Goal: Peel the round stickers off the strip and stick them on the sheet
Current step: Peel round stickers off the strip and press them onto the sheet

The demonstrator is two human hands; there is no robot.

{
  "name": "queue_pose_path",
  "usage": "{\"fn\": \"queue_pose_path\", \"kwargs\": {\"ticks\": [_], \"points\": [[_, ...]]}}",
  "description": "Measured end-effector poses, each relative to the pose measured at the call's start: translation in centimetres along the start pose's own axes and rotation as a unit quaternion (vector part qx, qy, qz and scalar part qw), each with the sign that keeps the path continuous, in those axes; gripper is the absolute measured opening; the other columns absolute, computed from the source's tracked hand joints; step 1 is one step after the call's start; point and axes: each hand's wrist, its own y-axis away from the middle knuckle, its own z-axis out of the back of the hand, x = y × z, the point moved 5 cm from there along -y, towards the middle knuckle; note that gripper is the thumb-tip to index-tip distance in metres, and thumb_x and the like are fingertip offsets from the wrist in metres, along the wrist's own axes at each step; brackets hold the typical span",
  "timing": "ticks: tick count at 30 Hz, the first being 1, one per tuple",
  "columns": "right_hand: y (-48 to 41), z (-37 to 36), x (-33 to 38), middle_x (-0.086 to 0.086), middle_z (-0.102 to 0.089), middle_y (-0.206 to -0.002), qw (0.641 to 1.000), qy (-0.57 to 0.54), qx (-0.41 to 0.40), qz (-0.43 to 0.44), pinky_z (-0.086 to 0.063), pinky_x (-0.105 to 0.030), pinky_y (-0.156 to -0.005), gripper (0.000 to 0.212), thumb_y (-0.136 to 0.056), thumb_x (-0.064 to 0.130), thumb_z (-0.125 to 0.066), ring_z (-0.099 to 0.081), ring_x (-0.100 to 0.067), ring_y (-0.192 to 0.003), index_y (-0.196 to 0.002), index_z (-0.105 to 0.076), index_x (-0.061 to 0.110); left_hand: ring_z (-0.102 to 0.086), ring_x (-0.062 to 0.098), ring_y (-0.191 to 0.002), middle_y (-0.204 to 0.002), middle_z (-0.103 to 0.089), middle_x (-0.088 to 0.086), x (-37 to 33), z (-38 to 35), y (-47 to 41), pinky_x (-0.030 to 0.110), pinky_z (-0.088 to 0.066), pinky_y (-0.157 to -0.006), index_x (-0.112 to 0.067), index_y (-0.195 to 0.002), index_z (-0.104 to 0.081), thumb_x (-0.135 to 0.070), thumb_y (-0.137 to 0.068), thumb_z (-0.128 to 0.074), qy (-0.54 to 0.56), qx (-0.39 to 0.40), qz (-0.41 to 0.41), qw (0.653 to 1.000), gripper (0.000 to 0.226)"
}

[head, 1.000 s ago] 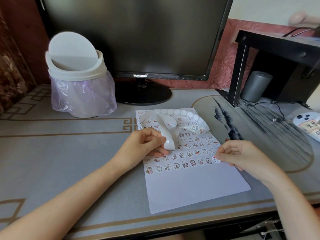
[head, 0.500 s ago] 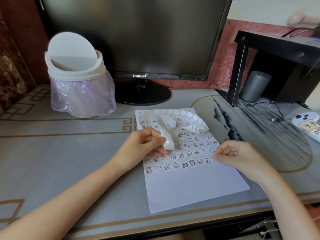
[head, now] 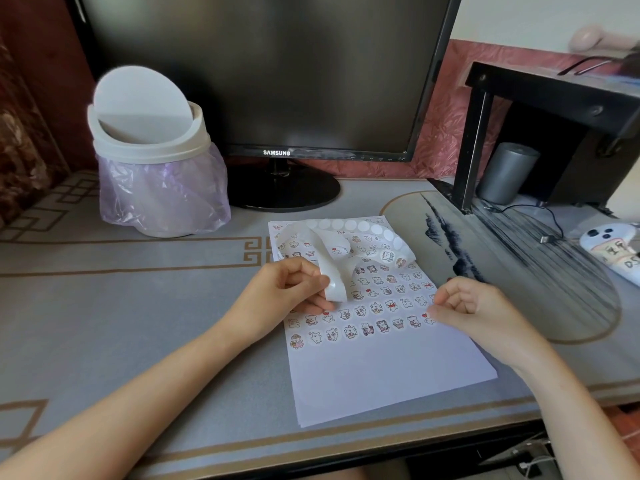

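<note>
A white sheet (head: pixel 381 368) lies on the desk, its upper half filled with rows of small round cartoon stickers. A curled white backing strip (head: pixel 349 237) with several blank circles and a few stickers rests over the sheet's top. My left hand (head: pixel 284 292) pinches the strip's near end between thumb and fingers. My right hand (head: pixel 478 306) sits at the sheet's right edge with fingers curled, a fingertip touching the last sticker (head: pixel 428 319) of a row.
A white swing-lid bin (head: pixel 152 150) with a purple liner stands at the back left, beside a dark monitor (head: pixel 277 64) on its round stand. A black shelf (head: pixel 554 98), a grey cylinder (head: pixel 507 171), a cable (head: pixel 547 237) and a white device (head: pixel 616 251) crowd the right.
My right hand has shifted slightly left along the sheet's right edge, staying over the end sticker. My left hand keeps its hold on the strip.
</note>
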Motion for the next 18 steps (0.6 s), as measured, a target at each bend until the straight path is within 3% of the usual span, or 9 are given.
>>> {"fn": "queue_pose_path", "kwargs": {"ticks": [3, 6, 14, 18], "points": [[-0.1, -0.1, 0.0, 0.003, -0.060, -0.061, 1.000, -0.007, -0.002, 0.001, -0.037, -0.008, -0.050, 0.015, -0.074, 0.007, -0.076, -0.048, -0.002, -0.051, -0.076, -0.062, 0.011, -0.071, 0.019, -0.071, -0.067, -0.068, 0.008, 0.0, 0.0, 0.0, 0.018, -0.054, -0.061, -0.004, -0.081, -0.057, -0.007, -0.090, -0.057, 0.000, 0.000, -0.001, 1.000, 0.010], [-0.1, 0.0, 0.0, 0.002, -0.059, -0.062, 1.000, -0.004, -0.002, 0.002, -0.038, -0.008, -0.050, 0.015, -0.075, 0.003, -0.075, -0.048, -0.005, -0.053, -0.076, -0.062, 0.010, -0.071, 0.019, -0.070, -0.069, -0.068, 0.009, 0.0, 0.0, 0.0, 0.017, -0.054, -0.060, -0.004, -0.081, -0.057, -0.007, -0.090, -0.057, -0.002, -0.002, 0.000, 1.000, 0.010], [0.2, -0.1, 1.7, 0.002, -0.062, -0.065, 0.998, -0.015, -0.033, 0.047, -0.038, -0.027, -0.061, 0.008, -0.081, 0.010, -0.070, -0.050, -0.016, -0.064, -0.079, -0.065, 0.016, -0.071, 0.021, -0.070, -0.071, -0.069, 0.013, -0.1, 0.1, 0.1, 0.021, -0.056, -0.061, -0.005, -0.082, -0.057, -0.010, -0.091, -0.057, -0.006, -0.006, -0.007, 1.000, 0.010], [0.5, -1.8, 4.8, 0.005, -0.065, -0.071, 0.991, -0.024, -0.034, 0.124, -0.043, -0.028, -0.064, 0.013, -0.081, 0.012, -0.070, -0.053, -0.013, -0.065, -0.076, -0.066, 0.023, -0.067, 0.015, -0.061, -0.069, -0.067, 0.010, -0.7, 0.4, 0.2, 0.020, -0.046, -0.045, -0.001, -0.085, -0.056, -0.010, -0.091, -0.056, -0.023, -0.027, -0.028, 0.999, 0.011]]}}
